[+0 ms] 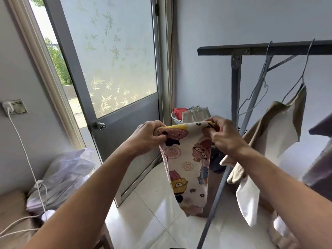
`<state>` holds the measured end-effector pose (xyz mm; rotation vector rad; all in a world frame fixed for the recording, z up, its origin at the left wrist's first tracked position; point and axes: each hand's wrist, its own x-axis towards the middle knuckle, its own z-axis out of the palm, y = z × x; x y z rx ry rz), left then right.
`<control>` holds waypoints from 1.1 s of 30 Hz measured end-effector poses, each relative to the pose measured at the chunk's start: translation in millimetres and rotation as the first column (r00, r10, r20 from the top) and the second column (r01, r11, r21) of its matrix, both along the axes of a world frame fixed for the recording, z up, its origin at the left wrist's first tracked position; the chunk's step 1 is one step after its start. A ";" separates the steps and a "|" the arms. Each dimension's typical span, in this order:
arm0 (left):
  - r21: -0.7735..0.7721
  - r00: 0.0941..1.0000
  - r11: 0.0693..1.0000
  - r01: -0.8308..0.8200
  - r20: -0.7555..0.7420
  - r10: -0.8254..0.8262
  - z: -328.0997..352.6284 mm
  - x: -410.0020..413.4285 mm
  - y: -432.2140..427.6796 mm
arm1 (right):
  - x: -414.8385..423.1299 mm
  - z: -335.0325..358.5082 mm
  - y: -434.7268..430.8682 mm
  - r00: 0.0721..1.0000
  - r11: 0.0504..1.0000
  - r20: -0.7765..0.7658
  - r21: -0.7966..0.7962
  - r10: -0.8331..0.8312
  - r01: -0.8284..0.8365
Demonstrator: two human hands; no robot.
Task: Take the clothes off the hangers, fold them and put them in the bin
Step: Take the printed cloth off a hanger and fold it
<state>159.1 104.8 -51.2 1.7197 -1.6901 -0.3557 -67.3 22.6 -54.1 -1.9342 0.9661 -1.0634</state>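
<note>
Head view. At the centre of the frame we see both forearms reaching forward, with the left hand [147, 134] and the right hand [222, 134] each pinching one upper corner of a cartoon-printed garment [188, 164]. The fingers of both hands are curled tight on the cloth, and the top edge is stretched between them. The garment hangs free of any hanger and tapers downward towards the tiled floor [152, 203]. Just behind its top edge, low against the far wall, we note a white bin [173, 116] that holds a red item [179, 111] and a folded beige cloth [195, 114]. In the upper right a dark metal rack [269, 49] carries two wire hangers. The nearer empty hanger [255, 97] hangs bare, and the second hanger [303, 69] bears a beige-and-white garment [280, 126] draped to the right of the hands. A purple garment [321, 159] enters at the right edge. Left of centre stands a grey door [115, 69] with frosted, leaf-patterned glass and a round knob [100, 125]. At the left edge a white charger [8, 106] sits in a wall socket, and its cable runs down past a crumpled plastic bag [66, 169].
</note>
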 end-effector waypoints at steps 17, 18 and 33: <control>-0.115 0.976 0.979 -0.171 -0.156 0.152 5.7 -25.1 -12.4 | 11.3 -12.1 13.0 0.999 0.984 0.050 0.176 0.012 -0.021; -0.109 0.971 0.974 -0.199 -0.160 0.180 5.3 -26.3 -12.3 | 13.5 -15.4 19.0 0.997 0.978 0.048 0.197 0.056 -0.064; -0.164 0.770 0.954 -0.252 -0.631 0.095 14.7 -67.0 -27.6 | 62.8 -57.5 55.3 0.982 0.987 0.131 0.111 -0.134 0.120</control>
